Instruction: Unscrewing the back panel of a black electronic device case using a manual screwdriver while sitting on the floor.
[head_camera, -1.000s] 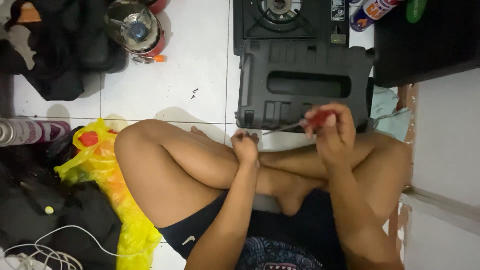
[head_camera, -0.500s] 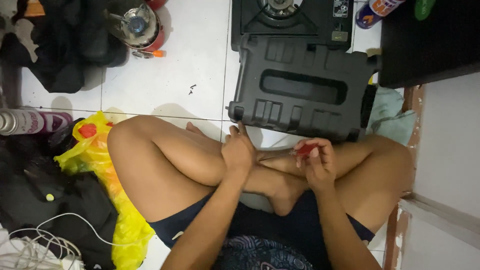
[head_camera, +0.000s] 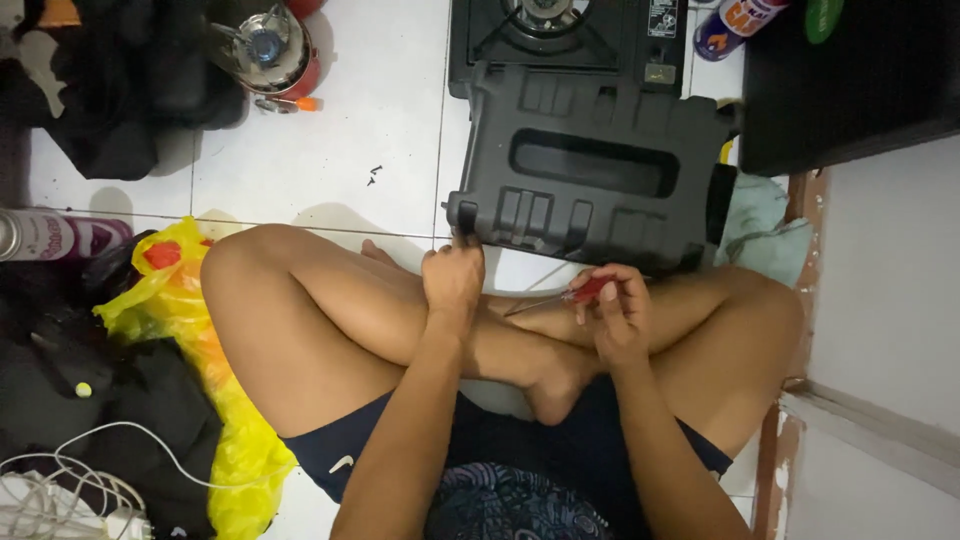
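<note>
I sit cross-legged on white floor tiles. A black plastic case (head_camera: 590, 180) stands tilted in front of my shins. My left hand (head_camera: 452, 275) touches its lower left corner with the fingertips. My right hand (head_camera: 615, 310) is closed around a red-handled screwdriver (head_camera: 590, 291); its thin metal shaft points left and down toward my left wrist, apart from the case.
A black portable gas stove (head_camera: 560, 30) lies behind the case. Two small dark screws (head_camera: 374, 175) lie on the tile. A small camping burner (head_camera: 268, 50), a spray can (head_camera: 50, 236), a yellow plastic bag (head_camera: 190, 330), black bags and white cables crowd the left. A wall stands at right.
My right hand with the screwdriver has dropped from the case's lower edge toward my lap. My left hand moved up from my shin to the case's lower left corner.
</note>
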